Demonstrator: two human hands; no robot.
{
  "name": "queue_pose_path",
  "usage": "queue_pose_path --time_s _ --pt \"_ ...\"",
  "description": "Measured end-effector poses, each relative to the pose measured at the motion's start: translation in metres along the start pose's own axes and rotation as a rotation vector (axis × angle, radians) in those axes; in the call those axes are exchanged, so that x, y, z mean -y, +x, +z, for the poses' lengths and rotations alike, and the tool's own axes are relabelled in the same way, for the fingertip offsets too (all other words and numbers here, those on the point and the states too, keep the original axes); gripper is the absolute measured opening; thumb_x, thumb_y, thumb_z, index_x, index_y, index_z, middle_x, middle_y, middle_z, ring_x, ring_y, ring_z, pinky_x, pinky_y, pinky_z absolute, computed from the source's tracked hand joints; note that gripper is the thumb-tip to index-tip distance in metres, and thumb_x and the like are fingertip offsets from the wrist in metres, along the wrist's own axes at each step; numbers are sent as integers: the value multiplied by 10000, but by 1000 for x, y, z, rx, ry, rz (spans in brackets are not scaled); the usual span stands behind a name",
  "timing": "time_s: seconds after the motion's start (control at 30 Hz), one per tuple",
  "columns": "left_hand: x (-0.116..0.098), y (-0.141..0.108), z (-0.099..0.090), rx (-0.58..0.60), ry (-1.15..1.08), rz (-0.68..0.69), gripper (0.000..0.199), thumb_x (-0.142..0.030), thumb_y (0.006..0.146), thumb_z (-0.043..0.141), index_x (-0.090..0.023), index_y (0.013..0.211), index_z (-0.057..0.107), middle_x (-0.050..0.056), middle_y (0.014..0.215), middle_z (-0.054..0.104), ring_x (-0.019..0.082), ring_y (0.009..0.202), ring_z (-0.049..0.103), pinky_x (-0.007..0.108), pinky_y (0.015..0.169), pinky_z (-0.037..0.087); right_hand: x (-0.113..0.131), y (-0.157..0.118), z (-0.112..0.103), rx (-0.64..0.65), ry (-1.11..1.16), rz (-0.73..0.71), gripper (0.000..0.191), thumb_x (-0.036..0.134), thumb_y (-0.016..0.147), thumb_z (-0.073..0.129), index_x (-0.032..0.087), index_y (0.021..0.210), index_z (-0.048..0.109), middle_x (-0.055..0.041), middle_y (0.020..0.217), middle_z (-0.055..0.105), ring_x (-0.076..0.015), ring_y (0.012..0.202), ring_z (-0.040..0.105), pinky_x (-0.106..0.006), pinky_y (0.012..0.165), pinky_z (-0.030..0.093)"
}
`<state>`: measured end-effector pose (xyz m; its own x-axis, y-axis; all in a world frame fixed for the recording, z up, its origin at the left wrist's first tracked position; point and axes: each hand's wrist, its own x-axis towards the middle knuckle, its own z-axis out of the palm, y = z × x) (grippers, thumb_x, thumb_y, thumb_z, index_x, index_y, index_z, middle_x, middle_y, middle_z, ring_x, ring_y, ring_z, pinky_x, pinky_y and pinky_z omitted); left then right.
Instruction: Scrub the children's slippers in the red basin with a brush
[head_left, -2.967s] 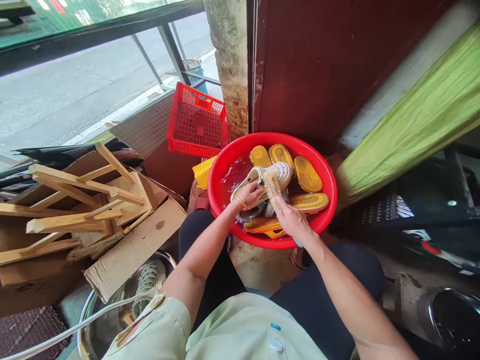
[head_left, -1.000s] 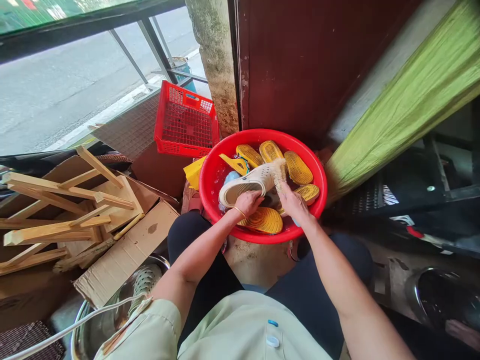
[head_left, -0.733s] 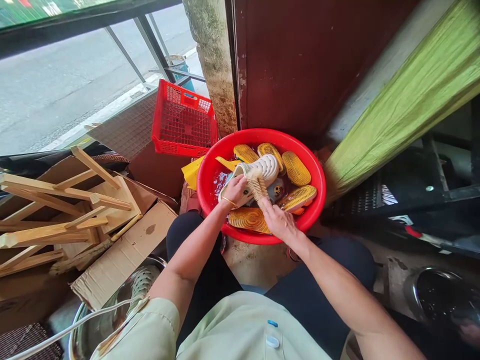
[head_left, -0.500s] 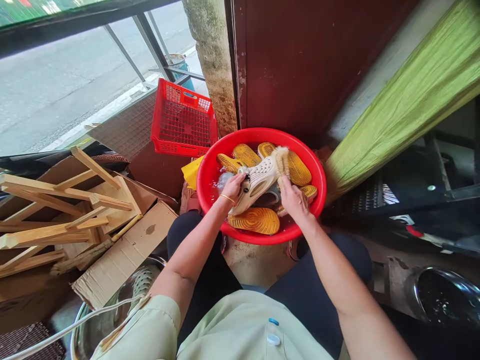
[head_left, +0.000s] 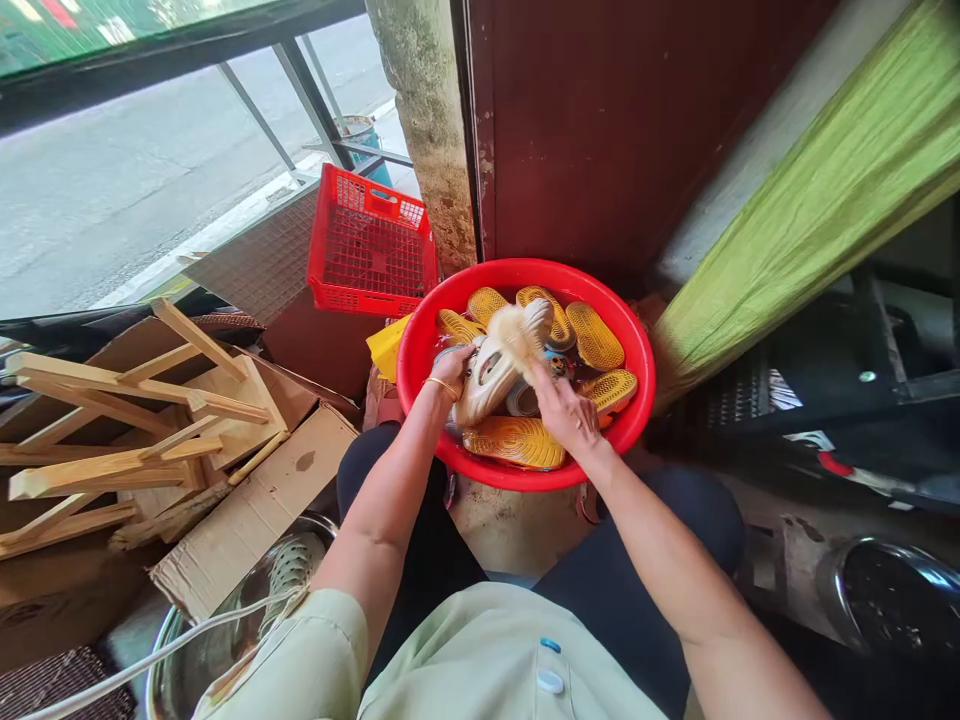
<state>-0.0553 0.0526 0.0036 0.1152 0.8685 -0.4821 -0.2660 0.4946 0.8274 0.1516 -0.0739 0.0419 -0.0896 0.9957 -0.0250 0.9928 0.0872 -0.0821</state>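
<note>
My left hand (head_left: pixel 454 368) is closed on the heel end of a cream clog (head_left: pixel 491 372), held tilted over the red basin (head_left: pixel 640 420). A scrub brush (head_left: pixel 517 335) with pale, frayed bristles lies against the clog's upper; my right hand (head_left: pixel 564 410) grips it, fingers wrapped round its handle. Several yellow-soled shoes lie in the basin's water, among them a sole (head_left: pixel 516 441) at the near side and another sole (head_left: pixel 596 336) at the far right. A dark, partly hidden shoe shows beneath the clog.
A red plastic crate (head_left: pixel 375 245) stands beyond the basin at left. Wooden stool legs (head_left: pixel 142 390) and a cardboard piece (head_left: pixel 259 495) crowd the left. Green cloth (head_left: pixel 810 190) hangs at right. A metal basin (head_left: pixel 892 595) sits at lower right; another holds a clog (head_left: pixel 292 575).
The clog has turned in my left hand, showing more of its side. The brush has moved left and nearer, from the toe onto the upper, with my right hand following.
</note>
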Motion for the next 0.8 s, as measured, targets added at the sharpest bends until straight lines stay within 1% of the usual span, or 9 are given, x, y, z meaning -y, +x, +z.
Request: queue_pose_path --time_s 0.1,0.17,0.23,0.3,0.37,0.43,0.5,0.67,0.8 --pt "-1 3 -4 -43 105 36 209 -365 857 690 -157 871 696 55 718 714 213 751 688 327 750 570 -18 13 -1 -93 187 70 627 336 1070 307 201 1675 211 -181 1315 677 -309 1054 700 -378 868 558" --pt "1 2 -4 -213 318 209 222 -377 877 673 -164 936 697 59 806 732 219 868 696 309 817 549 -25 15 3 -82 298 68 626 332 1065 322 180 1665 223 -156 1364 671 -298 1122 686 -369 918 547" --pt "4 -6 -2 -377 577 428 319 -413 905 645 -173 1112 680 90 1024 750 238 1039 681 327 934 517 -27 15 9 -32 351 94 628 344 1063 332 174 1659 227 -140 1350 687 -285 1112 698 -356 914 546" --pt "8 -22 3 -347 861 612 469 -457 920 625 -186 1303 611 132 1277 690 264 1202 628 370 1046 466 -25 15 14 41 368 133 633 373 1067 331 178 1659 223 -131 1271 729 -275 1049 723 -343 872 553" --pt "11 -38 7 -153 1157 710 601 -480 905 646 -203 1426 531 154 1466 576 299 1351 532 418 1126 406 -22 15 18 108 372 159 634 394 1072 325 195 1663 211 -117 1188 762 -266 986 739 -332 831 556" --pt "14 -48 9 -27 1392 702 707 -463 887 673 -217 1511 450 157 1577 467 331 1461 414 461 1158 373 -17 16 20 148 364 171 630 396 1072 332 209 1662 214 -113 1165 770 -263 966 743 -327 817 550" --pt "14 -48 7 -49 1499 640 748 -429 908 643 -218 1571 368 157 1620 411 340 1495 365 475 1150 384 -12 13 20 187 355 166 620 381 1066 352 219 1654 245 -117 1185 765 -265 982 742 -325 818 542" --pt "7 -19 -8 -106 1481 454 724 -458 951 553 -212 1597 338 168 1524 523 346 1348 542 453 1079 454 -10 -5 13 348 388 51 641 335 1024 434 260 1646 299 -102 1215 762 -267 1016 741 -336 853 539" --pt "11 -8 -8 -188 1469 374 730 -496 952 537 -254 1607 324 148 1496 549 341 1310 571 453 1046 476 -26 -17 2 353 460 17 591 396 1013 471 323 1597 414 -55 1360 702 -264 1117 710 -346 940 527"
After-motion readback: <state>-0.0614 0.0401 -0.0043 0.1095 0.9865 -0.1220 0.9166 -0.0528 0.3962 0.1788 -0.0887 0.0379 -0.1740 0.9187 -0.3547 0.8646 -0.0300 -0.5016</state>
